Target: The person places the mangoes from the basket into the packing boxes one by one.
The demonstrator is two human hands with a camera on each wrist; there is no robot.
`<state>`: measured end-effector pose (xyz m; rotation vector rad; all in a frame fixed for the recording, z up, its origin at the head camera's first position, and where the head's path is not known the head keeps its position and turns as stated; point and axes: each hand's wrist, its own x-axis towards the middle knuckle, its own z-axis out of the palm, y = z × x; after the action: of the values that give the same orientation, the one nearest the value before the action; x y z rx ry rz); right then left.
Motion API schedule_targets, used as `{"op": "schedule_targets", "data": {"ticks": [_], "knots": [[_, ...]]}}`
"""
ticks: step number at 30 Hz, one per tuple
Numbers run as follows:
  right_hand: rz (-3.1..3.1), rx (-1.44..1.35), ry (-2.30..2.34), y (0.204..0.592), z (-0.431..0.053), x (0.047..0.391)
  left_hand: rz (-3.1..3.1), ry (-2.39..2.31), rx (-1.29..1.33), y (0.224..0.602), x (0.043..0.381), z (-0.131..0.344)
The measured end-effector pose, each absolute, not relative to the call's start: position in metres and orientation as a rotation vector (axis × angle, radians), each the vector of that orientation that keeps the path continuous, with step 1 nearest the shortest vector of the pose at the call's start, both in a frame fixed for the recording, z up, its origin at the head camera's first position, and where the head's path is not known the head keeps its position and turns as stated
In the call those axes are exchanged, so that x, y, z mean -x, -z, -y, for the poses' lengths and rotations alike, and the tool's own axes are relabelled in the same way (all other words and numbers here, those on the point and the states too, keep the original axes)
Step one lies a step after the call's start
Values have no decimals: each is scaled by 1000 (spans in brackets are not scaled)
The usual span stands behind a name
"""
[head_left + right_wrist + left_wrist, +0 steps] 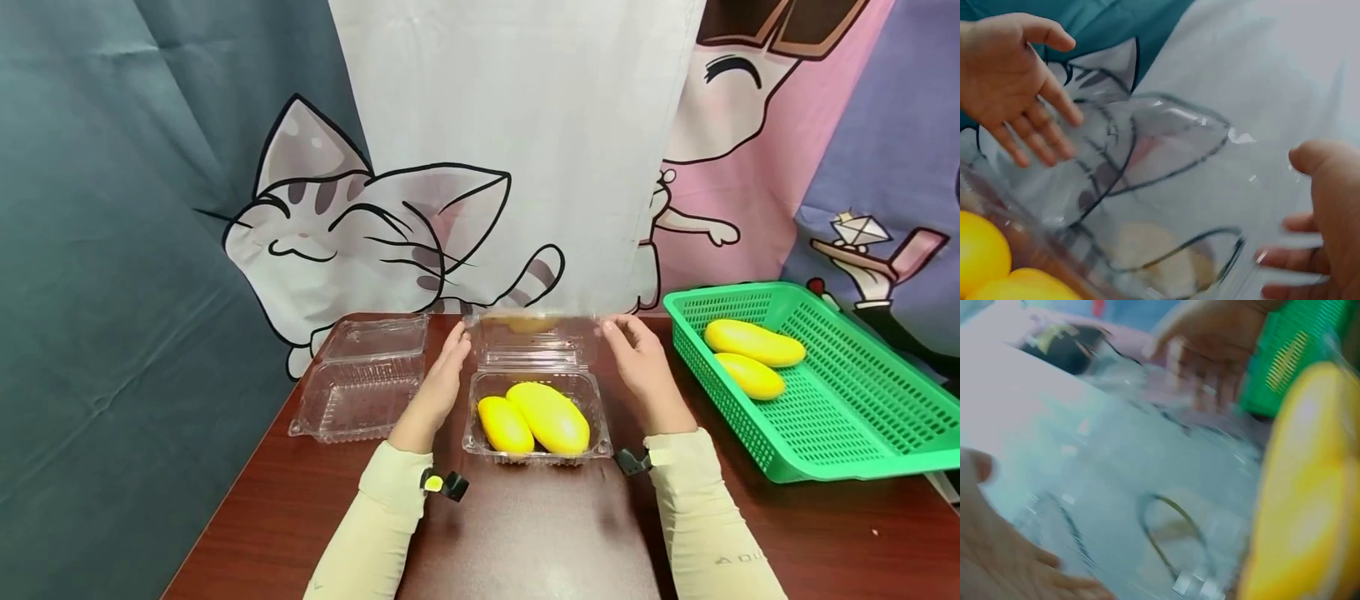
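Note:
In the head view, a clear plastic clamshell box (472, 442) lies in front of me with its lid (536, 342) raised at the back. Two smooth yellow oval fruits (551, 417) sit side by side in its base. My left hand (435, 387) is at the lid's left side, fingers extended. On the other side, my right hand (647, 379) is at the lid's right edge, thumb apart from its loosely straight fingers. The right wrist view shows the left palm (1007, 81) with spread fingers, and the right hand (1335, 219) beside the clear plastic.
Another clear clamshell box (360, 400) stands open with nothing in it on the left of the dark red table (525, 533). At right, a green plastic basket (862, 408) holds two more yellow fruits (753, 343). Printed curtains (525, 108) hang behind the table.

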<state>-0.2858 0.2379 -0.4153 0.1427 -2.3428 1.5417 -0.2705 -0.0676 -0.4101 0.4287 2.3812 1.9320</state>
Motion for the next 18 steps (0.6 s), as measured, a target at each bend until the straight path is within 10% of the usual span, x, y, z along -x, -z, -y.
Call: {"op": "schedule_targets", "data": {"ticks": [18], "knots": [[2781,-193,-1251,378,-249,258,-2633,-1408,-183,378,251,73]]}}
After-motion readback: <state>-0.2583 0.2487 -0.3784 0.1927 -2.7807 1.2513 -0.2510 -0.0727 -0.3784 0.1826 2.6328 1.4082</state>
